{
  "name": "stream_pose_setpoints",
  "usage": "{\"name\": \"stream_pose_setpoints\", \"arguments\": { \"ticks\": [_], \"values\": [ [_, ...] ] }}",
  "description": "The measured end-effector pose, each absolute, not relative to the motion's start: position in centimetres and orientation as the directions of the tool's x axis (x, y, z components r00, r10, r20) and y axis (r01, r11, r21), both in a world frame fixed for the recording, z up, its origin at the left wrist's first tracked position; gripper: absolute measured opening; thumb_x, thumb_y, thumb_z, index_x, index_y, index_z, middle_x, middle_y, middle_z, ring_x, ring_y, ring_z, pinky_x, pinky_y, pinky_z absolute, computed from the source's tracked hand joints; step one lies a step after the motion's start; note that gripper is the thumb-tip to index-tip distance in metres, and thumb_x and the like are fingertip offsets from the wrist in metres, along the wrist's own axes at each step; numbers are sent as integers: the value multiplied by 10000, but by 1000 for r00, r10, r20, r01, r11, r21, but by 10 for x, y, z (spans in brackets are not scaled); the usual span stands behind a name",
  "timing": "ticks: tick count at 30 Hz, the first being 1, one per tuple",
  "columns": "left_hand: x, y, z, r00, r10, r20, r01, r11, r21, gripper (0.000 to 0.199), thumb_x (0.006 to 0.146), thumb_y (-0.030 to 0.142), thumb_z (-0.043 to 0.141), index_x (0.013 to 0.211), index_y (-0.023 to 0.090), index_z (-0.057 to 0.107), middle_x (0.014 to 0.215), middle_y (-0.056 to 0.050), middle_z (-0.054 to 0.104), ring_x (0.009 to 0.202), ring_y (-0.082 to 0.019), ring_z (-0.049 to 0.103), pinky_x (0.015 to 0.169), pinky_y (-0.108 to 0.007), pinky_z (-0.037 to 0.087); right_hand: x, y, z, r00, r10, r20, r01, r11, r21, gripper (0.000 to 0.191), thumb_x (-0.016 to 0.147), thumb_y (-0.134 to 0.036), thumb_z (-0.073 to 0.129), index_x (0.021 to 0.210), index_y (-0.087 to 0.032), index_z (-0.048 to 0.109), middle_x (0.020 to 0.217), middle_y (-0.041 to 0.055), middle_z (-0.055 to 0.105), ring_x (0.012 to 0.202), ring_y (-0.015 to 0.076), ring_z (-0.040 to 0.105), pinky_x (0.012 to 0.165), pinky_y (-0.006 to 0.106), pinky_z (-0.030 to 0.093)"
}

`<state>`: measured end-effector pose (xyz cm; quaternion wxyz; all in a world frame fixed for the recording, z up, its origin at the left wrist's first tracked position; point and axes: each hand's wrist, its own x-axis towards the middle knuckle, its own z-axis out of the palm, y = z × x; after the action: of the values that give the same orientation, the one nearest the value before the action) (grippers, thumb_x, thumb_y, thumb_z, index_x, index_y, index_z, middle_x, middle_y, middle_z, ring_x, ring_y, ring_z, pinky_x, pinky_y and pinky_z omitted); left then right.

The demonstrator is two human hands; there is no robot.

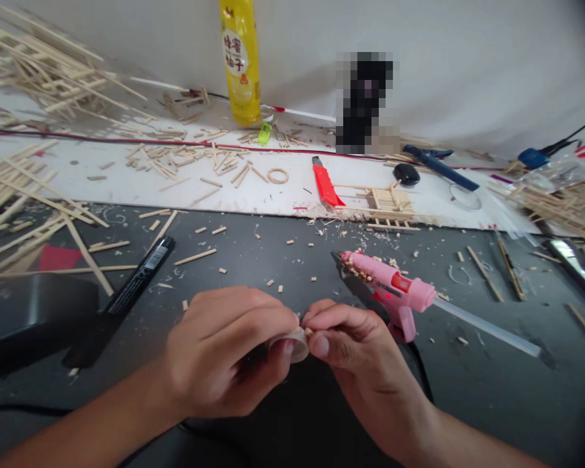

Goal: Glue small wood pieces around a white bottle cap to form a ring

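Near the bottom centre, my left hand (234, 354) is closed round a small pale ring-shaped piece (299, 348), its thumb inside the rim. My right hand (353, 344) pinches a tiny wooden piece (309, 331) against the ring's right edge, and the fingertips of both hands nearly meet there. A pink glue gun (387, 279) lies just beyond my right hand, its nozzle towards the upper left and a clear glue stick (487, 328) out of its back.
A black marker (141, 276) and a dark box (34, 318) lie left. Behind are a red cutter (325, 184), a small stick structure (390, 203), a wooden ring (277, 175) and a yellow bottle (244, 71). Stick piles (53, 71) stand at the back left; scraps dot the table (253, 260).
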<state>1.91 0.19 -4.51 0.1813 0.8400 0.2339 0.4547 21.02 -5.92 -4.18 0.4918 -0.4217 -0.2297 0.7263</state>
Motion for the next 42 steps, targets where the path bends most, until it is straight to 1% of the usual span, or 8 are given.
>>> {"name": "stream_pose_setpoints", "arguments": {
  "ticks": [15, 21, 25, 29, 31, 35, 39, 42],
  "values": [
    [18, 2, -44, 507, 561, 655, 217, -818, 533, 189, 859, 17, 692, 951, 181, 671, 779, 40, 773, 712, -90, 722, 729, -205, 571, 211, -56, -44, -219, 895, -389, -542, -443, -714, 95, 819, -236, 917, 882, -290, 869, 894, -40, 790, 855, 90, 696, 832, 194, 536],
    [18, 4, -46, 499, 540, 678, 184, -830, 526, 191, 863, 42, 716, 978, 187, 672, 765, 42, 763, 666, -99, 715, 669, -225, 567, 213, -57, -43, -238, 888, -394, -539, -459, -706, 87, 846, -225, 897, 903, -283, 864, 893, -41, 796, 861, 89, 703, 841, 190, 536],
    [19, 3, -48, 499, 560, 661, 225, -821, 525, 219, 893, 66, 695, 1043, 223, 665, 799, 34, 776, 689, -118, 734, 675, -246, 576, 213, -56, -43, -246, 886, -393, -541, -462, -703, 83, 848, -212, 892, 896, -272, 863, 888, -38, 799, 856, 95, 715, 834, 197, 543],
    [19, 4, -46, 511, 550, 660, 240, -829, 505, 213, 898, 81, 686, 1044, 234, 663, 783, 41, 777, 660, -122, 739, 644, -242, 579, 215, -54, -42, -265, 874, -407, -526, -484, -699, 86, 864, -209, 879, 918, -270, 852, 902, -35, 800, 864, 105, 719, 844, 217, 539],
    [20, 5, -44, 523, 557, 646, 253, -824, 506, 195, 890, 79, 686, 1008, 233, 664, 782, 41, 784, 668, -125, 751, 655, -233, 586, 217, -53, -40, -254, 868, -426, -498, -495, -711, 74, 872, -255, 881, 930, -265, 837, 883, -36, 782, 849, 102, 696, 823, 215, 521],
    [20, 4, -41, 516, 582, 628, 287, -808, 514, 157, 893, 69, 680, 935, 218, 657, 746, 46, 773, 670, -114, 746, 693, -201, 581, 220, -51, -36, -200, 894, -402, -403, -449, -797, 119, 872, -335, 885, 913, -251, 812, 841, -22, 726, 788, 111, 612, 713, 228, 471],
    [19, 3, -42, 530, 578, 620, 316, -813, 488, 140, 900, 81, 689, 937, 213, 659, 737, 52, 760, 657, -105, 730, 689, -200, 564, 220, -50, -36, -178, 908, -379, -369, -419, -830, 106, 882, -318, 870, 881, -235, 804, 822, -8, 710, 769, 116, 586, 676, 234, 448],
    [19, 3, -43, 540, 591, 599, 313, -802, 509, 133, 919, 92, 678, 959, 218, 667, 748, 47, 765, 664, -110, 735, 689, -207, 564, 220, -49, -35, -171, 909, -380, -345, -417, -841, 104, 884, -304, 865, 851, -227, 801, 793, -10, 704, 746, 108, 576, 657, 228, 436]
  ]
}}
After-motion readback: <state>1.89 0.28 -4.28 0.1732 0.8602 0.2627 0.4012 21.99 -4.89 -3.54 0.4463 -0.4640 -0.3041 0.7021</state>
